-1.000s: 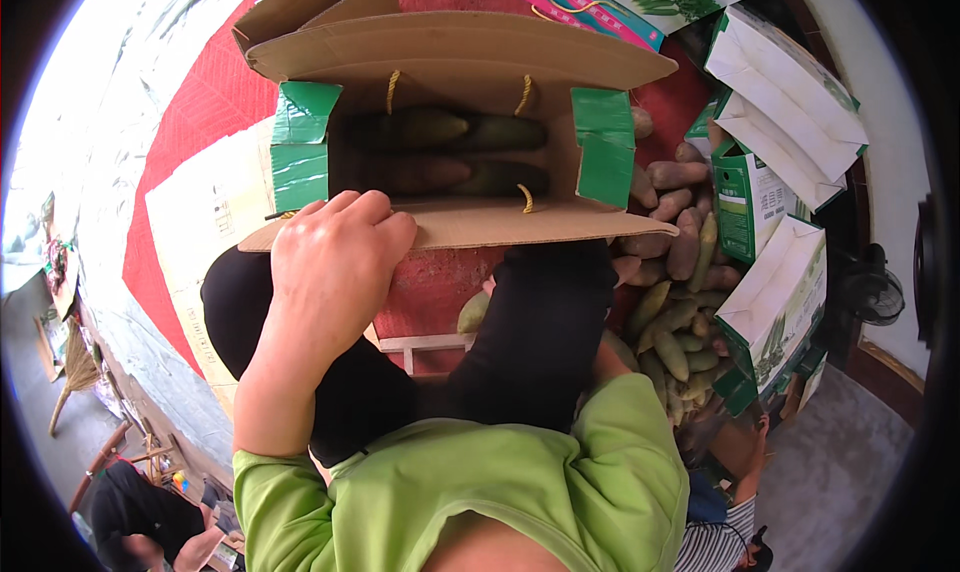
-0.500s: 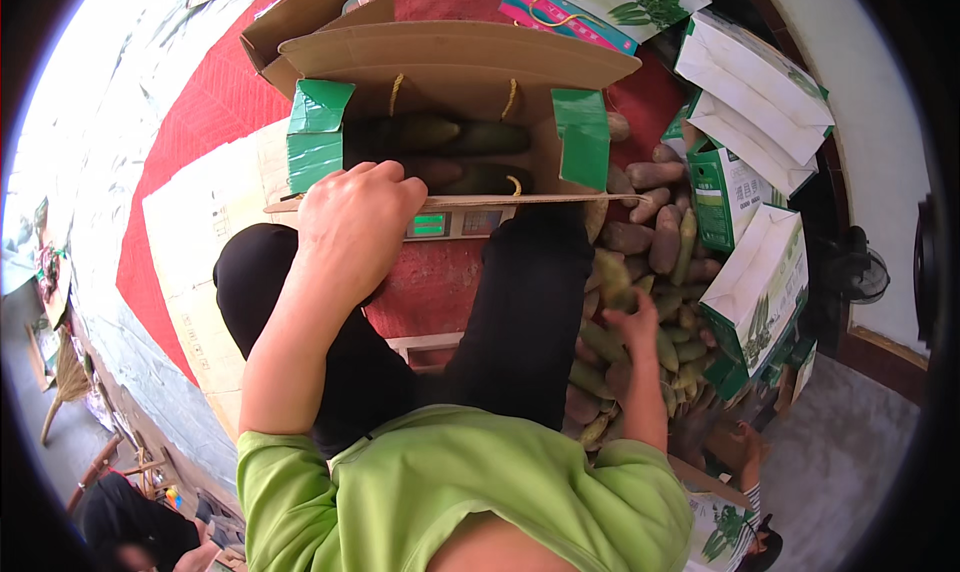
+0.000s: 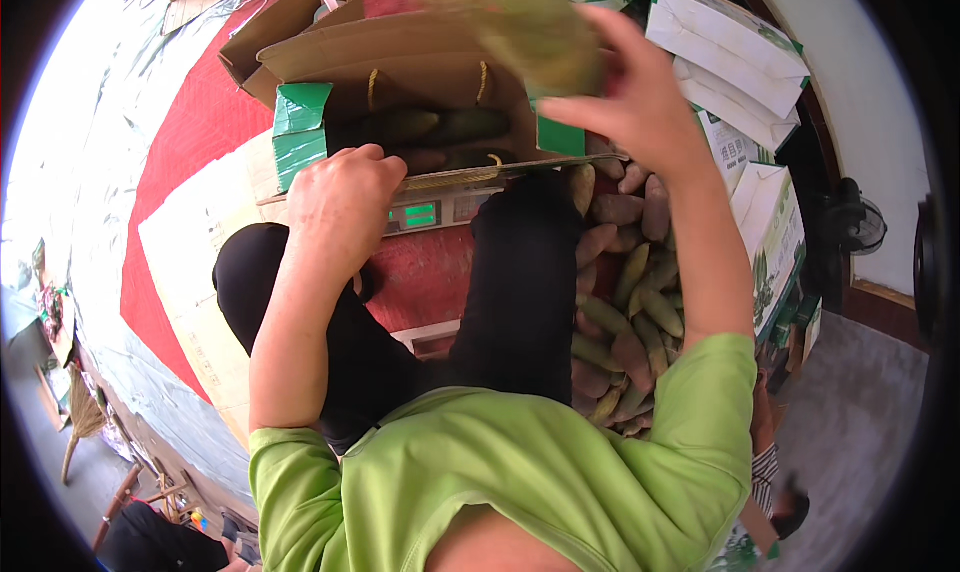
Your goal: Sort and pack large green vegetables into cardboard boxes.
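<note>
An open cardboard box [image 3: 400, 52] with green end flaps and yellow cord handles sits in front of me. Several dark green radishes [image 3: 470, 125] lie inside. My left hand [image 3: 343, 194] is closed over the top of the box's near wall. My right hand [image 3: 640, 97] is raised above the box's right end, fingers wrapped round a long yellow-green radish [image 3: 525, 27] that is smeared by motion. Beneath the box, a scale with a lit green display [image 3: 412, 215] shows between my knees.
A pile of green and brownish radishes [image 3: 640, 322] lies by my right leg. White and green cartons [image 3: 770, 232] line the right wall, near a small black fan [image 3: 858, 217]. Another open carton [image 3: 290, 37] stands at the far left. A person's striped sleeve [image 3: 765, 469] shows at lower right.
My right hand has risen from the pile to above the box with a radish. My left hand stays on the near wall. The whole view has shifted slightly.
</note>
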Demonstrator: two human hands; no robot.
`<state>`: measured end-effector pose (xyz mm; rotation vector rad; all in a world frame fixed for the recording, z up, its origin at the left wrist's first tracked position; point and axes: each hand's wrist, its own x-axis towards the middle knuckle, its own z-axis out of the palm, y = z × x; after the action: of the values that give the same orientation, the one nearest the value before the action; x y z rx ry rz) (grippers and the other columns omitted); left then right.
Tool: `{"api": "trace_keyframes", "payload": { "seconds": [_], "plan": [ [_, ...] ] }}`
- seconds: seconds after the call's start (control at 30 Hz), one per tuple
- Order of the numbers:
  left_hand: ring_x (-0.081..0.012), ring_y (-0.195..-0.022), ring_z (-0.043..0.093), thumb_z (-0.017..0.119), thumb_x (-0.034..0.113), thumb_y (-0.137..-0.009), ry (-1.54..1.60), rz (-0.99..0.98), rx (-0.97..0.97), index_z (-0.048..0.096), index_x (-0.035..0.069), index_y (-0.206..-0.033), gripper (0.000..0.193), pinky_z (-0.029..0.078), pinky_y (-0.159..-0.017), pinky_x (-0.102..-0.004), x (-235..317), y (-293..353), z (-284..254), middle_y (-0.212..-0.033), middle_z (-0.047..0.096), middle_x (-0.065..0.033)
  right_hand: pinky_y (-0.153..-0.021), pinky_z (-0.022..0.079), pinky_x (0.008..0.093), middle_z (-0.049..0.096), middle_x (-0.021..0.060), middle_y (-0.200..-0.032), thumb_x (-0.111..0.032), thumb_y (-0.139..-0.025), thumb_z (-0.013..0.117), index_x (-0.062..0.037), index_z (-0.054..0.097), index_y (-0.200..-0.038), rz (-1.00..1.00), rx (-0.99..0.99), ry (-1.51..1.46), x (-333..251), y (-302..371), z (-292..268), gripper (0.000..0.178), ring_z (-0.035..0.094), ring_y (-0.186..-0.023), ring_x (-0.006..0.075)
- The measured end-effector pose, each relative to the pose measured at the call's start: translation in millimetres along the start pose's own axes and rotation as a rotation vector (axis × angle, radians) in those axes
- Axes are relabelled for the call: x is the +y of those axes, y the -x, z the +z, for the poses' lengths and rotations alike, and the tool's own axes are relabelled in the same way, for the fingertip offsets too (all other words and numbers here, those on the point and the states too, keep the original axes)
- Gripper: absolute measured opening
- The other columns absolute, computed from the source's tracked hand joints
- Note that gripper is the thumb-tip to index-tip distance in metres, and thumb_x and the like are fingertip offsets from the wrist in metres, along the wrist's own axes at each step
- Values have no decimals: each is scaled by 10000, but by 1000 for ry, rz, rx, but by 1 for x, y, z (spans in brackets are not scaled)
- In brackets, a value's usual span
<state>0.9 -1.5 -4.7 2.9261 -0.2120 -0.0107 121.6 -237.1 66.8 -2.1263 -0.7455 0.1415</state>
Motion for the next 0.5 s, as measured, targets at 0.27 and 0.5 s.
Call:
{"api": "trace_keyframes", "payload": {
  "seconds": [0.27, 0.5],
  "plan": [
    [-290, -759, 622, 642, 210, -832, 27, -23, -9, 679, 106, -852, 112, 479, -658, -413, 0, -1, -1, -785, 602, -60, -916, 474, 364, 635, 146, -1149, -218, -698, 764, -36, 580, -1183, 149, -518, 604, 52, -45, 75, 550, 597, -1085, 290],
    [-313, -746, 613, 650, 202, -828, 49, -19, 13, 676, 92, -859, 116, 475, -649, -415, 2, 1, -1, -777, 608, -69, -732, 489, 244, 647, 65, -944, -101, -856, 675, 18, 594, -1173, 102, -6, -100, 45, 16, 10, 348, 588, -832, 96]
  ]
}}
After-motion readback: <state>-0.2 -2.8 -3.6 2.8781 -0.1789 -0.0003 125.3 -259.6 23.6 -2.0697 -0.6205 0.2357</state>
